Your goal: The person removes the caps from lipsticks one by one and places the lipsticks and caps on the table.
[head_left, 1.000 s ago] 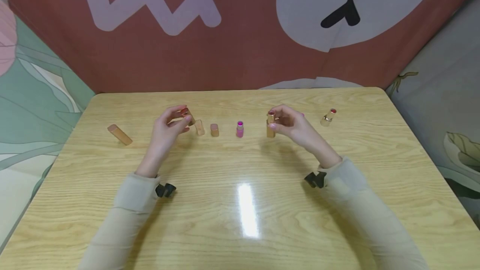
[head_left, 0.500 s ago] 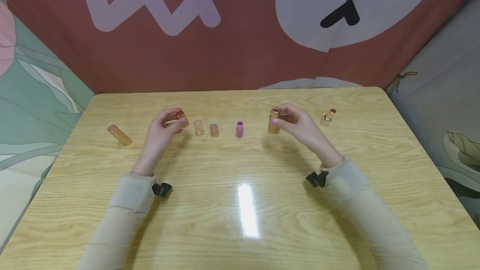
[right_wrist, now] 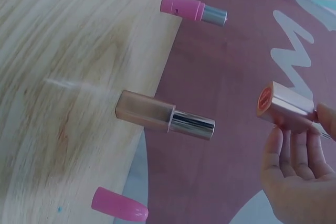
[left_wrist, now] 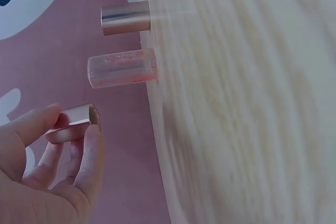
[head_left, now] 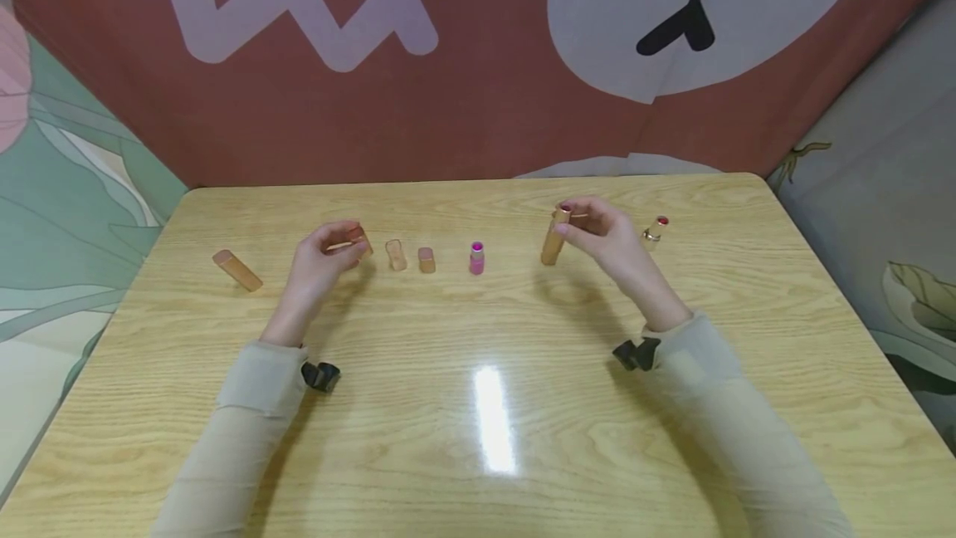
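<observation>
My left hand (head_left: 317, 268) pinches a short rose-gold lipstick cap (left_wrist: 73, 124) between thumb and fingers. Its hollow end faces down toward the table. My right hand (head_left: 608, 239) holds a rose-gold lipstick tube (right_wrist: 290, 106) by its upper part, with the red label on its base facing down. Close to that tube, in the right wrist view, stands a frosted tan lipstick (right_wrist: 144, 111) with a shiny gold top. A clear cap (head_left: 396, 256) and a small rose-gold cap (head_left: 426, 260) stand right of my left hand. A pink lipstick (head_left: 477, 260) stands between my hands.
Far left on the wooden table (head_left: 418, 405) lies a long gold-tan tube (head_left: 237, 270). A lipstick with a red tip (head_left: 656, 231) stands beyond my right hand. The right wrist view also shows a pink cap (right_wrist: 119, 204). A red patterned backdrop (head_left: 478, 106) rises behind the table.
My left hand has drawn left, away from the clear cap, keeping the rose-gold cap. My right hand has moved right and slightly farther back with the lipstick tube.
</observation>
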`<control>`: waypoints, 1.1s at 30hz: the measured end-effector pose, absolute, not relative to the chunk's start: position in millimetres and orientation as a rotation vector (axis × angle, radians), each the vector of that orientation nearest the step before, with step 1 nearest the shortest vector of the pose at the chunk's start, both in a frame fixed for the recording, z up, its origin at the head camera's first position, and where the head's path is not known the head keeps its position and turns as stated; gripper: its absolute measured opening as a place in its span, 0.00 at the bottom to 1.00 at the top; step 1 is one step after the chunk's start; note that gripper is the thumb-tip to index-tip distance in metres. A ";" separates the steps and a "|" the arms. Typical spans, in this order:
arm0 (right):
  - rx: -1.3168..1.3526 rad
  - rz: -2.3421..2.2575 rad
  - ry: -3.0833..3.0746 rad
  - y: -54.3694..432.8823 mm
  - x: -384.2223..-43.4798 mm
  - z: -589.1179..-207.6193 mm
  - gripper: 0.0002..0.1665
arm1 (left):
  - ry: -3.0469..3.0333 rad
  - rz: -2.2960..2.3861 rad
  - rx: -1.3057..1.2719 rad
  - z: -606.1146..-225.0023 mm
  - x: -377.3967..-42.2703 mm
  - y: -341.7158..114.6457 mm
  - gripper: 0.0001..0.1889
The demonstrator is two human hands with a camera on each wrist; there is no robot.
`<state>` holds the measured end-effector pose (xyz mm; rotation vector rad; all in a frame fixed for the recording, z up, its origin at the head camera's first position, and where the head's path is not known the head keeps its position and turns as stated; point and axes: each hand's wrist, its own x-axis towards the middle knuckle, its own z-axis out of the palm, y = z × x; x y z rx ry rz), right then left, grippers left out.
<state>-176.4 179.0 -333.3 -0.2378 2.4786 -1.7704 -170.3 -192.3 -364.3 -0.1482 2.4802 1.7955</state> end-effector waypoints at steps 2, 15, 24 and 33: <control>-0.247 -1.782 2.471 180.5 -176.0 -332.1 0.25 | 2.471 1.782 -0.143 -364.8 -170.4 -192.8 0.26; -0.238 -1.872 2.462 193.6 -177.0 -328.5 0.14 | 2.463 1.716 -0.127 -366.8 -173.4 -192.1 0.26; -0.228 -1.953 2.458 202.9 -175.4 -322.9 0.14 | 2.477 1.617 -0.127 -369.7 -173.5 -191.6 0.26; -0.224 -1.993 2.485 213.1 -176.1 -323.7 0.14 | 2.476 1.590 -0.151 -371.8 -175.8 -192.5 0.24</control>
